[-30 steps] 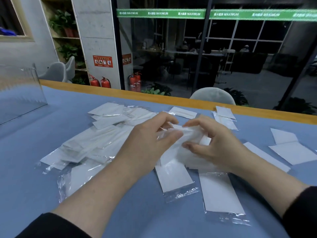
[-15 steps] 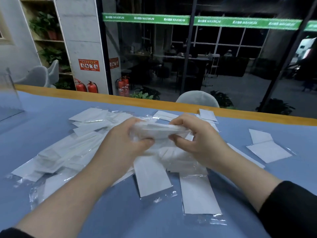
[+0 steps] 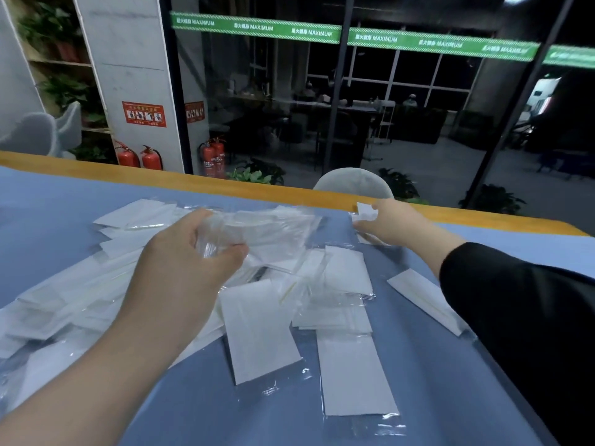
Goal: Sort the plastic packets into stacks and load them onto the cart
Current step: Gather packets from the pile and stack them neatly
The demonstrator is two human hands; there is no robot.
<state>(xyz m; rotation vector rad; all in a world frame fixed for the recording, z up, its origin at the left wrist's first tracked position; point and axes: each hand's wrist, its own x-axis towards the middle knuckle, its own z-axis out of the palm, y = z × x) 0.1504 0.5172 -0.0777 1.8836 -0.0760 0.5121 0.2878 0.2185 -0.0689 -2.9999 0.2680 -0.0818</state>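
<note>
Blue table (image 3: 64,220) filled the view. Above its middle the left hand (image 3: 180,272) gripped a bundle of plastic packets (image 3: 267,233), fingers curled round it. Farther right, the right hand (image 3: 396,223) pinched a single packet (image 3: 366,212) near the table's far wooden edge. Loose packets (image 3: 260,329) lay scattered beneath and left.

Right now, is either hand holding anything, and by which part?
The left hand grips a bundle of plastic packets by its near end. The right hand pinches a small packet near the table's far edge, at its right side.
</note>
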